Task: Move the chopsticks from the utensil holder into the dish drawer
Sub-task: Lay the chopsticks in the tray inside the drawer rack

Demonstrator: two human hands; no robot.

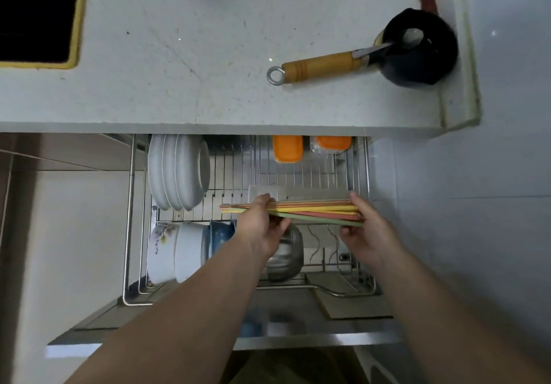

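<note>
A bundle of coloured chopsticks (316, 210), yellow, green, orange and pink, lies level across the middle of the pulled-out wire dish drawer (128, 234). My left hand (264, 228) grips the bundle near its left end. My right hand (368, 231) holds its right end, fingers curled over the sticks. The black utensil holder (429, 64) stands on the counter at the far right, with a wooden-handled ladle (319, 65) leaning out of it. Whether the chopsticks rest on the rack or hang just above it is not visible.
White plates (176, 171) stand on edge at the drawer's back left, bowls (182, 252) at front left. A steel bowl (286, 255) sits under my left hand. Two orange-lidded boxes (287, 148) sit at the back. The white countertop (208, 70) overhangs the drawer; a black hob (35, 10) lies at top left.
</note>
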